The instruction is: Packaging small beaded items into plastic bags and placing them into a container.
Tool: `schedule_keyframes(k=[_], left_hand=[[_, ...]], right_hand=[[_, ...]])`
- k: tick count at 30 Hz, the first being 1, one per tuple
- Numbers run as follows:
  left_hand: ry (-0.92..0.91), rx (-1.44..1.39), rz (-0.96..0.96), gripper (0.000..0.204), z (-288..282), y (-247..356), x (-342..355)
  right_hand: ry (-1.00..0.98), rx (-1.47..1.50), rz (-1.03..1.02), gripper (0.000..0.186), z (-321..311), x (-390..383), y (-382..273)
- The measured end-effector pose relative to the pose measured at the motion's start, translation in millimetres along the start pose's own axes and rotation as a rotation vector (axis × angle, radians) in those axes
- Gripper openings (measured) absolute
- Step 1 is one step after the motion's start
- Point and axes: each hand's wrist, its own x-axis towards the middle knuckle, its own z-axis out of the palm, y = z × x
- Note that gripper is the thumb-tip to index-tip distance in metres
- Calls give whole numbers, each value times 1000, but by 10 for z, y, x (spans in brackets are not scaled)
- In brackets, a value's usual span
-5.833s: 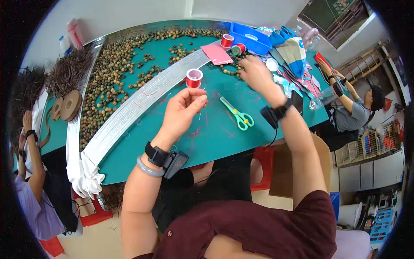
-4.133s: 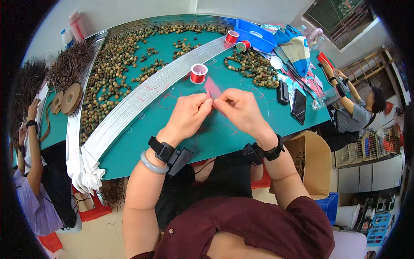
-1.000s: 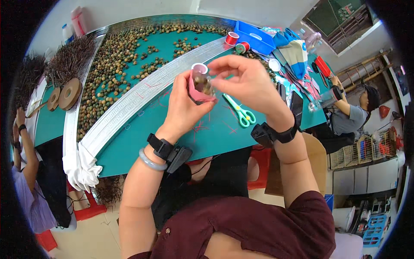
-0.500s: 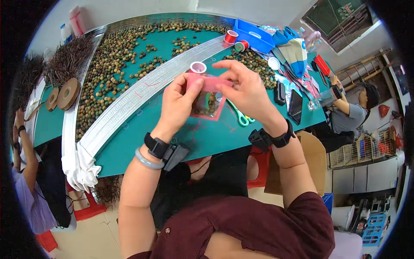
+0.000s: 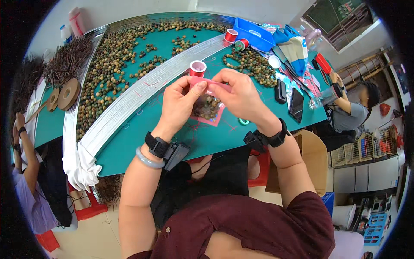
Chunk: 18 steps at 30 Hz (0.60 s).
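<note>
Between my hands hangs a small pink-edged plastic pouch [image 5: 208,108] with a clear window, and brown-green beads show inside it. My left hand [image 5: 177,100] pinches its top edge between thumb and fingers. At the other end of that edge, my right hand [image 5: 238,91] is closed in the same kind of pinch. Just beyond the pouch stands a spool of red thread [image 5: 197,69], partly behind my fingers. A green scissors handle [image 5: 244,121] peeks out under my right hand. Short red thread scraps [image 5: 195,128] lie on the green table [image 5: 207,144] below.
Loose round beads [image 5: 110,71] cover the table's far left, bounded by a long white ruled strip [image 5: 125,98]. More beads [image 5: 252,64], a blue tray [image 5: 254,35] and a phone [image 5: 296,105] are at right. White gloves [image 5: 84,166] hang at left. Co-workers sit on both sides.
My right hand has come down and inward, its raised fingers now closing on the pouch's top edge. The pouch has tilted, and the scissors are more covered.
</note>
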Motion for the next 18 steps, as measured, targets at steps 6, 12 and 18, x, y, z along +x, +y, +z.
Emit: schedule_keyframes(k=[6,12,18], left_hand=[[39,-134,-31,13,-17,-31,30],[10,-166,-41,15,10,-23,20],[-25,81,-51,15,-9,-10,6]], right_hand=[[17,120,139,18,-31,-72,55],[88,25,67,18,-58,-181,127],[48,97,29,17,1,-235,117]])
